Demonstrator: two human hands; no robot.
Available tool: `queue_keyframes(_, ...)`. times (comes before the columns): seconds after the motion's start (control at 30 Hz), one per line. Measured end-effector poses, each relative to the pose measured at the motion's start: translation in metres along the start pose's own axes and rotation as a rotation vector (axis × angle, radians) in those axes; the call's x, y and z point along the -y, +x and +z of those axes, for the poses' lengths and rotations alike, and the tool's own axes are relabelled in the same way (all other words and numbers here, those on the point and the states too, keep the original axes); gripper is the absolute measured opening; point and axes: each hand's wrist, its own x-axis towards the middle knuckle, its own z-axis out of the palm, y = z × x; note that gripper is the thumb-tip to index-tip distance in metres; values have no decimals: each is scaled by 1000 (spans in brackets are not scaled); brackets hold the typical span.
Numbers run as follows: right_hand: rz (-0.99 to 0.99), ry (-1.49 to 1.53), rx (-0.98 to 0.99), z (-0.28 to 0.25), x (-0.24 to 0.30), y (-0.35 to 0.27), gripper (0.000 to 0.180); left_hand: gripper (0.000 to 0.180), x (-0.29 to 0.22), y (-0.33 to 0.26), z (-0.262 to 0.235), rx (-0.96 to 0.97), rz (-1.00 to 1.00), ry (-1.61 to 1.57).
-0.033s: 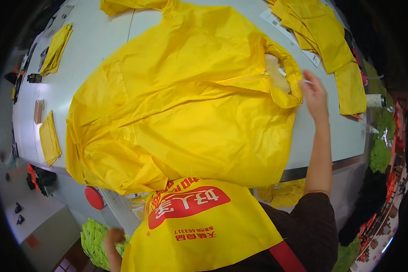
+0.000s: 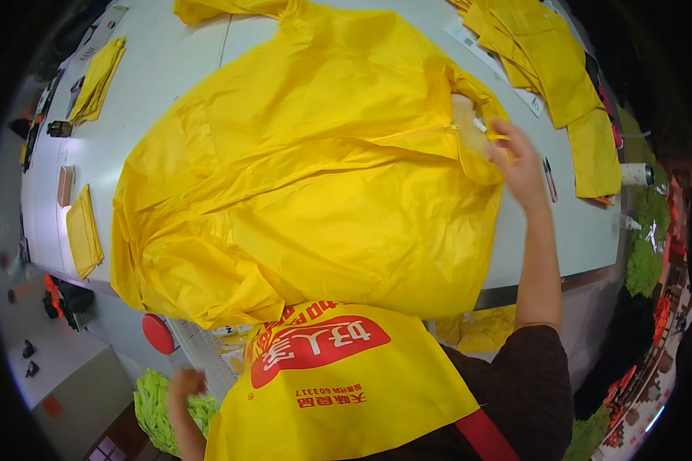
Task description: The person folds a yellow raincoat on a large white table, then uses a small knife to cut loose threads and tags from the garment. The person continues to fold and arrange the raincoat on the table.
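Observation:
A large yellow jacket lies spread across the white table, its front zipper running toward the collar on the right. Inside the collar opening shows a pale, translucent lining with a small white label. My right hand is at the collar's right edge, thumb and fingers closed around the yellow rim. Low on the left, off the table, hangs my left hand, in front of a bright green bundle. Its fingers are blurred, and I see nothing in it. My yellow apron touches the jacket's near edge.
Folded yellow pieces and another folded piece lie at left, near a small box. More yellow garments are stacked at far right. A pen and thread cone are at right. A red disc sits below the table's edge.
My right hand has moved left onto the collar rim, uncovering the pen. My left hand has risen slightly. The jacket has barely shifted.

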Motion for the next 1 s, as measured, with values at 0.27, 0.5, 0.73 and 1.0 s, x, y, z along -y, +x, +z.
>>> queue_keyframes(0.27,-271,-882,502,102,41,50,32,28,-395,46,-96,-923,1312,-143)
queue_keyframes(0.5,-97,-895,706,65,20,93,18,25,-505,135,-68,-724,1176,35)
queue_keyframes(0.73,340,-38,712,45,-54,123,23,21,-513,136,-88,-493,990,-112)
queue_keyframes(1.0,172,-107,414,61,-71,103,24,20,-506,127,-101,-353,882,-226)
